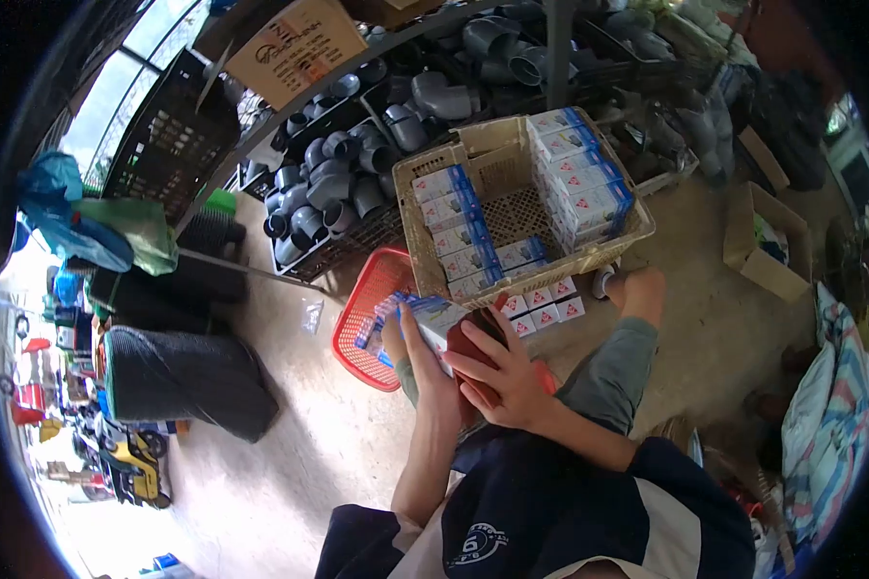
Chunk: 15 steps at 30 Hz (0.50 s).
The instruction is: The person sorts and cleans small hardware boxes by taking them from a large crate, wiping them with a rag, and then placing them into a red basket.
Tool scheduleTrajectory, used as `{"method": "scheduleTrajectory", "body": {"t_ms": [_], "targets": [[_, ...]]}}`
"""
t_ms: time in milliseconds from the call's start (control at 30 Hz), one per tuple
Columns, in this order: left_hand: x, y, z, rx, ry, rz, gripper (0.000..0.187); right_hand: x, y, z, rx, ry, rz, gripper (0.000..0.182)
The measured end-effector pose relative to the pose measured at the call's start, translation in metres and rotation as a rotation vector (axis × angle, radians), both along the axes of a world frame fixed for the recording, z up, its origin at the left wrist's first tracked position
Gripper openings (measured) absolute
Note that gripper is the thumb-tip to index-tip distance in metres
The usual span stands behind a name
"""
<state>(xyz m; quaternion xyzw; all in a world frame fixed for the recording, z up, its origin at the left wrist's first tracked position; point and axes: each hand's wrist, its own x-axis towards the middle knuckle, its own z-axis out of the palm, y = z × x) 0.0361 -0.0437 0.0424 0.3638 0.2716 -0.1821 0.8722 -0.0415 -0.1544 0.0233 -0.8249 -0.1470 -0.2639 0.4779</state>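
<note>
My left hand (431, 364) is closed along a small white and blue box (441, 320). Close beside it, my right hand (504, 378) has its fingers wrapped over a dark reddish-brown object (480, 349) whose kind I cannot make out. Behind both hands sits a beige plastic crate (433, 281), holding white and blue boxes (574, 183) stacked along two sides. A red plastic basket (350, 355), with blue and white packaging (377, 323) in it, lies left of my left hand. Several small white boxes (545, 314) with red marks stand in rows below the crate.
Grey pipe fittings (330, 183) fill black crates at the back. A rolled black mesh (188, 381) stands at the left. An open cardboard box (768, 241) and a striped sack (821, 415) are at the right. A metal post (557, 58) rises behind the beige crate.
</note>
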Motion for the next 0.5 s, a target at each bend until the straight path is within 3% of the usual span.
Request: {"method": "scheduleTrajectory", "body": {"t_ms": [33, 100, 167, 267, 333, 400, 433, 500], "targets": [[-0.005, -0.004, 0.006, -0.011, -0.136, -0.055, 0.052, 0.001, -0.007, 0.007, -0.107, -0.025, 0.003, 0.045], [-0.015, -0.023, 0.039, 0.069, 0.012, 0.003, 0.050, 0.006, -0.013, 0.007, -0.213, -0.108, 0.106, 0.043], [-0.015, -0.009, -0.001, -0.219, -0.056, -0.029, 0.045, 0.013, -0.020, 0.009, -0.263, -0.159, 0.199, 0.046], [-0.008, 0.009, -0.013, -0.227, -0.038, -0.179, 0.045, 0.018, -0.047, -0.003, -0.333, -0.127, 0.328, 0.051], [-0.005, 0.007, -0.004, -0.022, -0.159, -0.069, 0.050, 0.014, -0.065, -0.010, -0.396, -0.050, 0.260, 0.052], [0.013, 0.033, -0.027, -0.217, -0.067, -0.045, 0.052, 0.010, -0.085, -0.034, -0.454, 0.096, 0.162, 0.047], [0.018, 0.043, -0.021, -0.404, 0.013, -0.065, 0.055, 0.002, -0.094, -0.049, -0.180, 0.215, 0.133, 0.044], [0.009, 0.030, 0.008, -0.124, -0.136, -0.030, 0.053, -0.013, -0.098, -0.067, 0.374, 0.430, 0.074, 0.040]]}}
